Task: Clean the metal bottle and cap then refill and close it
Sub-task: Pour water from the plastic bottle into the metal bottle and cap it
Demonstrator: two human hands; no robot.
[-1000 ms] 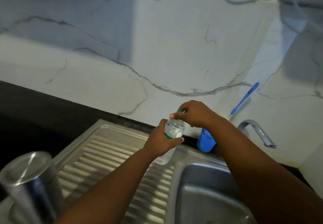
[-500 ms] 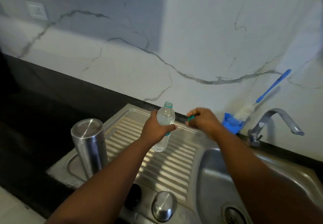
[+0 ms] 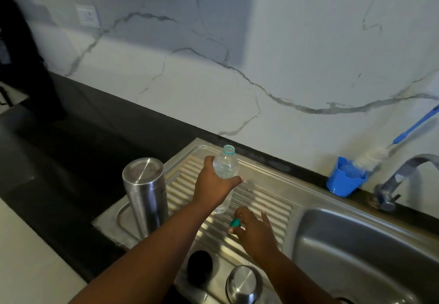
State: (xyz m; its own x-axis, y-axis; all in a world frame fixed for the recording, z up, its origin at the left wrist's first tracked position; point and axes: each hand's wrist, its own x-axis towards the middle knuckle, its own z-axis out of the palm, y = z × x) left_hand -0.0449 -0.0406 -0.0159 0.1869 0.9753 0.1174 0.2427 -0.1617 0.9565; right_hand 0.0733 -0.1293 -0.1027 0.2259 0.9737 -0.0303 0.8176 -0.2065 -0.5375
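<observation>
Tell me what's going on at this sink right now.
A person stands at a steel sink. The left hand holds an uncapped clear plastic bottle over the drainboard, and the right hand pinches its small green cap low over the ridges. The metal bottle stands upside down on the drainboard's left side, and its round metal cap lies near the front edge. A blue cup with a brush sits by the tap.
</observation>
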